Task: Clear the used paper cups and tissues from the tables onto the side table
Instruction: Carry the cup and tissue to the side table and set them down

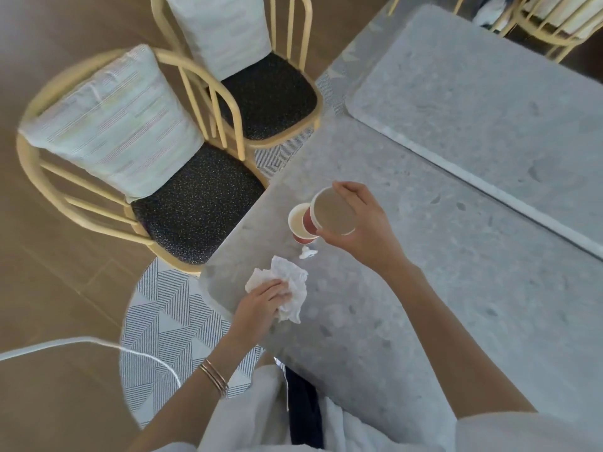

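Grey speckled stone forms the table (424, 305), its rounded edge running past two cane chairs with dark flecked seats (202, 203) and pale striped cushions (111, 125). On it, near that edge, the left hand (261, 303) presses down on a crumpled white tissue (290, 285), fingers curled onto its soft folds. The right hand (362, 223) grasps a tilted paper cup (331, 212) by its rim, red-sided, its inside facing the camera. A second red cup (298, 225) stands just beside and partly behind it, a pale liquid or lining inside; which is hard to tell. A small white scrap (306, 252) lies below the cups. Thin metal bangles (213, 376) circle the left wrist.
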Tool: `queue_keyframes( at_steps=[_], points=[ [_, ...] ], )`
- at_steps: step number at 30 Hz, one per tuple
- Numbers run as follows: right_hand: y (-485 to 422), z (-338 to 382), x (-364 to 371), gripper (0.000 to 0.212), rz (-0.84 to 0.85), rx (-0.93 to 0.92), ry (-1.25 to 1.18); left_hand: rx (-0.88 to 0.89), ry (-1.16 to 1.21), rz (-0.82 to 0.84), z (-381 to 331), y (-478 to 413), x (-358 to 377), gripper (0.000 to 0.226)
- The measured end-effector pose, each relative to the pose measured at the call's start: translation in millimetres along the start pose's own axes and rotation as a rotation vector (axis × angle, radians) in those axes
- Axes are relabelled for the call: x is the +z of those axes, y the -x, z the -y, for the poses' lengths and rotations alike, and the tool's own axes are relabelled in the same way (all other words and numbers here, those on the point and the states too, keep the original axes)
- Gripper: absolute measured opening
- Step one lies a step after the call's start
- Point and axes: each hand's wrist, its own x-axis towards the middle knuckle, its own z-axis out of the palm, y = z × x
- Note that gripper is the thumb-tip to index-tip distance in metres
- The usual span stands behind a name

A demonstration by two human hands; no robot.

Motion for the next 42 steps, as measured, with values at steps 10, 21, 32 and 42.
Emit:
queue_keyframes(
  at_steps=[10, 21, 32, 42],
  points=[
    [-28.8, -12.7, 65.9, 0.077, 0.091, 0.085, 0.077, -0.042, -0.055, -0.039, 42.5, -8.9, -21.8, 0.047],
    [-30.9, -19.5, 86.9, 0.077, 0.11, 0.188, 0.068, -0.036, 0.003, 0.045, 71.2, -19.8, -31.0, 0.051],
    [27.6, -27.3, 31.6, 0.071, -0.214, 0.337, 0.089, 0.093, 0.078, -0.063, 55.5, -77.7, -41.4, 0.044],
    [72.2, -45.1, 36.2, 0.073, -0.2, 0.501, 0.093, 0.142, -0.001, 0.195, 24.0, -110.9, -0.6, 0.035]
  ],
)
